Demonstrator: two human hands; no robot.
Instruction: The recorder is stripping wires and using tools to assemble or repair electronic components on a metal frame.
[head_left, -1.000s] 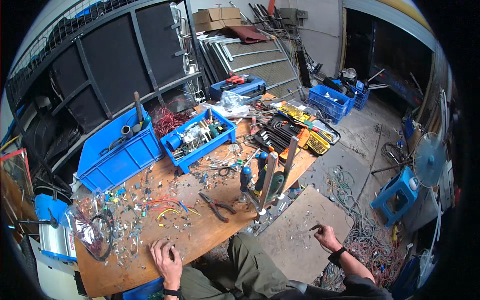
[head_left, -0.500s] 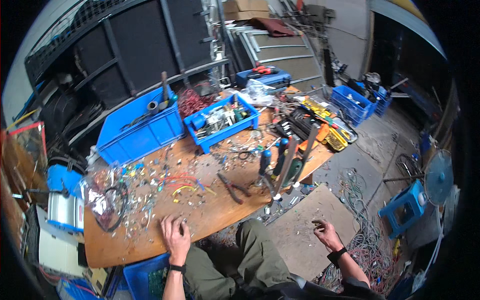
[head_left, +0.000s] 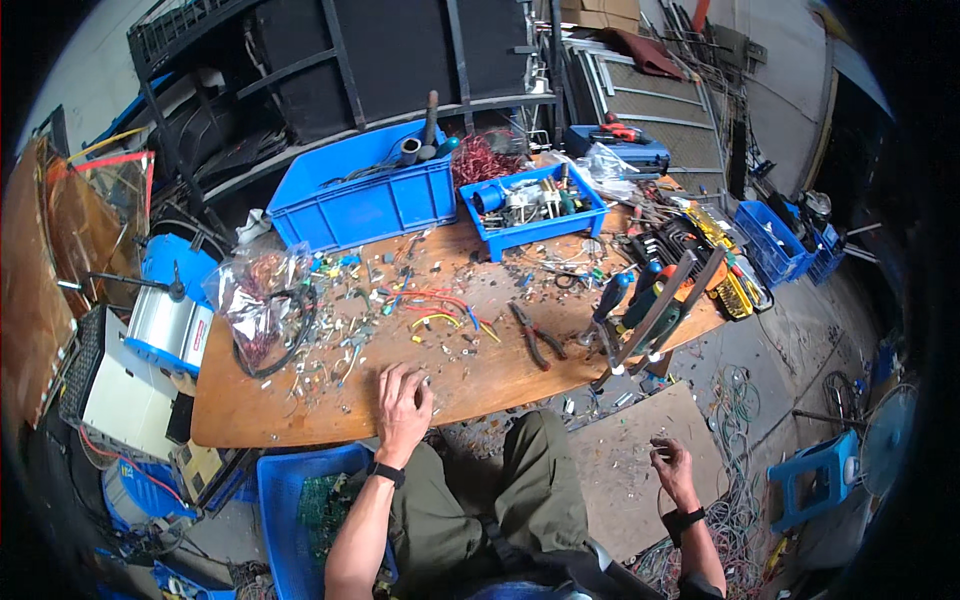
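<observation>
My left hand (head_left: 404, 408) rests at the table's near edge, its fingers loosely bent and slightly apart, with no clear object in them. Off the table's right side, my right hand (head_left: 674, 470) hangs above a flat board (head_left: 650, 440). Its fingers are curled together, and anything in them is too small to make out. Dark-red-handled pliers (head_left: 538, 338) lie on the tabletop, right of and beyond my left hand. Beyond that hand are red and yellow wire pieces (head_left: 440, 310). Upright tools with blue and green handles (head_left: 640, 305) stand at the table's right edge.
A large blue bin (head_left: 365, 208) and a smaller blue tray of parts (head_left: 540, 232) stand at the back. A clear plastic bag (head_left: 250, 300) lies left. Small scraps litter the wooden table (head_left: 300, 420). A blue crate (head_left: 290, 500) sits below; tangled wires (head_left: 735, 440) cover the floor right.
My view has swung left, so the table and both hands appear shifted right. The left hand stays at the table's near edge; the right hand stays above the board with fingers curled.
</observation>
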